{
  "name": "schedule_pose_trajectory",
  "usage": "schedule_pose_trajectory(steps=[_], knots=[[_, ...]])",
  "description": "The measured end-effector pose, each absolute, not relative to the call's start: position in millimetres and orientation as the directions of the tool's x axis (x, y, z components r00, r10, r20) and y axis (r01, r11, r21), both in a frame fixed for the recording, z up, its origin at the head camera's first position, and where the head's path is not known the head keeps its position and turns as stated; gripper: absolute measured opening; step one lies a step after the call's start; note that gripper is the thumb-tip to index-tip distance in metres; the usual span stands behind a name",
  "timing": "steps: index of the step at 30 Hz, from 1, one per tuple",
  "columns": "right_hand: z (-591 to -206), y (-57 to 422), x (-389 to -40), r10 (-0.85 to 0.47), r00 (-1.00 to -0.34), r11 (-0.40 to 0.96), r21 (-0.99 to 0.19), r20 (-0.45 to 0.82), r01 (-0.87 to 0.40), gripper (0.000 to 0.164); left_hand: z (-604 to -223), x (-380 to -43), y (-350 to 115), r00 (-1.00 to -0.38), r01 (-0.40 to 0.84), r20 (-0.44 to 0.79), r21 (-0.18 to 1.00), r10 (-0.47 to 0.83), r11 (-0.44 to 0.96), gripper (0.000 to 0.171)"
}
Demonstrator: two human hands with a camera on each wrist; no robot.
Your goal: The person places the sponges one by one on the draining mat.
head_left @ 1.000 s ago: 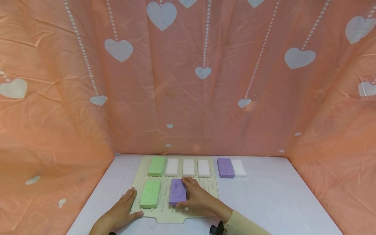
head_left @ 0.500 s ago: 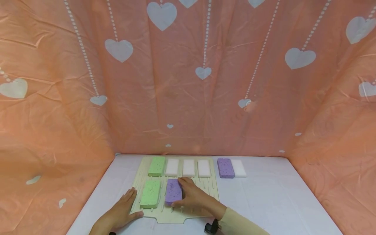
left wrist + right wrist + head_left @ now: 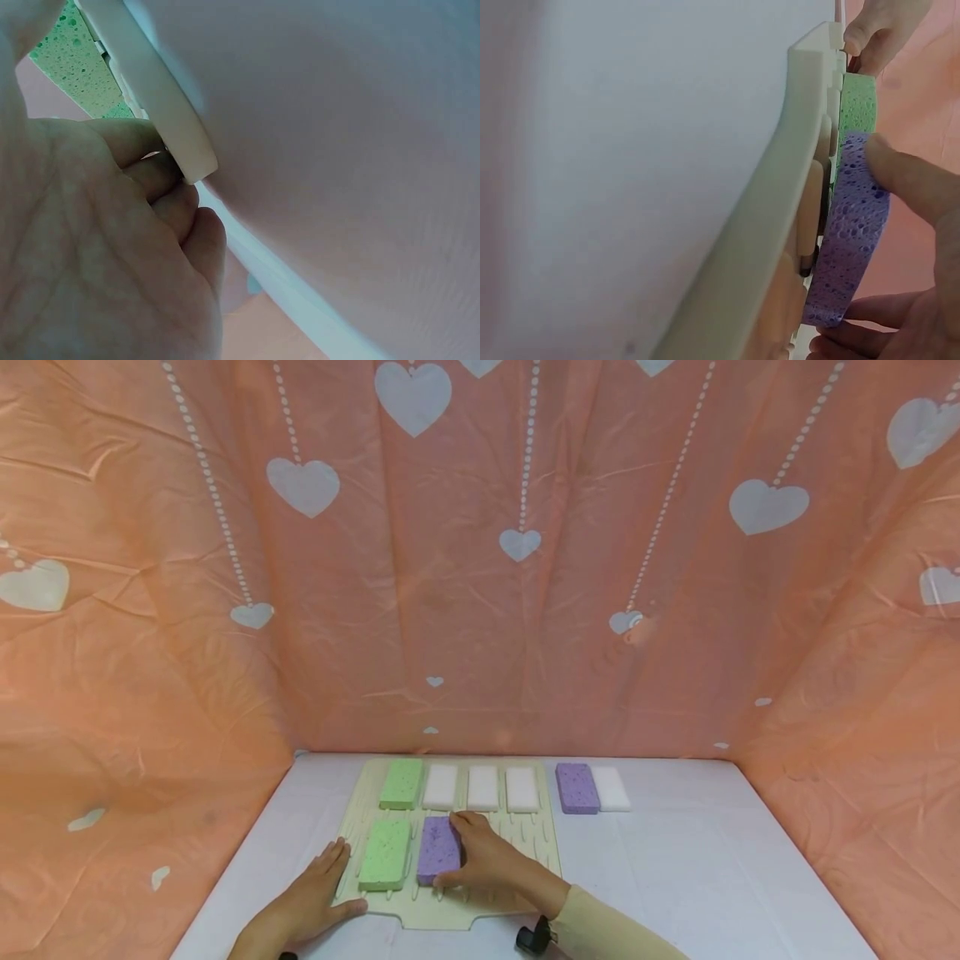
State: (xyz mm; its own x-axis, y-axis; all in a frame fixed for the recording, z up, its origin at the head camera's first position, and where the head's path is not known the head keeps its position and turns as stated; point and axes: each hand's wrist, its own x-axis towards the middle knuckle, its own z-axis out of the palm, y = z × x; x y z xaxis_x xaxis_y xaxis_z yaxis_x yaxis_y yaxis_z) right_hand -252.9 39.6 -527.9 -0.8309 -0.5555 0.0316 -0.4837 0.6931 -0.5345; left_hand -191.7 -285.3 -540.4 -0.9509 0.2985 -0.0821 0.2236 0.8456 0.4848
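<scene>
A purple sponge [image 3: 438, 852] lies on the front part of a cream ribbed tray [image 3: 442, 914]. My right hand [image 3: 495, 860] pinches it by its far and near ends from the right, the thumb at the near end; the right wrist view shows the same grip on the sponge [image 3: 847, 225]. To its left lies a green sponge [image 3: 385, 855], with a narrow gap between them. Against the tray's left edge rests my left hand [image 3: 311, 893], fingers extended and thumb by the front corner. In the left wrist view its fingertips touch the tray rim [image 3: 169, 105].
Along the tray's back row lie another green sponge [image 3: 401, 783] and three white sponges [image 3: 482, 788]. Right of the tray, on the white table [image 3: 675, 860], a second purple sponge [image 3: 577, 788] sits beside another white one [image 3: 611, 789]. Orange heart-patterned cloth [image 3: 480, 710] encloses the table.
My right hand has shifted left with the purple sponge, bringing it nearer the front green sponge; the last half second shows only a small move. The left hand stays in place.
</scene>
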Motion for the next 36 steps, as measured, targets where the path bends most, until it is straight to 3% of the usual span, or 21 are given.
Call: schedule_pose_trajectory(steps=[12, 18, 28, 36], knots=[[-525, 37, -250, -0.555, -0.831, 0.706, -0.51, 0.031, -0.491, 0.125, -545, -194, -289, -0.945, 0.246, -0.054, 0.531, 0.322, 0.811, 0.113], [-526, 40, -248, -0.555, -0.831, 0.698, -0.529, 0.025, -0.482, 0.125, -554, -197, -291, -0.952, 0.233, -0.06, 0.492, 0.299, 0.839, 0.118], [-524, 52, -249, -0.556, -0.827, 0.683, -0.522, 0.083, -0.511, 0.11, -545, -193, -288, -0.942, 0.246, -0.064, 0.535, 0.33, 0.808, 0.113], [-519, 75, -253, -0.546, -0.825, 0.641, -0.563, 0.142, -0.522, 0.105, -544, -191, -287, -0.948, 0.254, -0.04, 0.501, 0.315, 0.827, 0.111]])
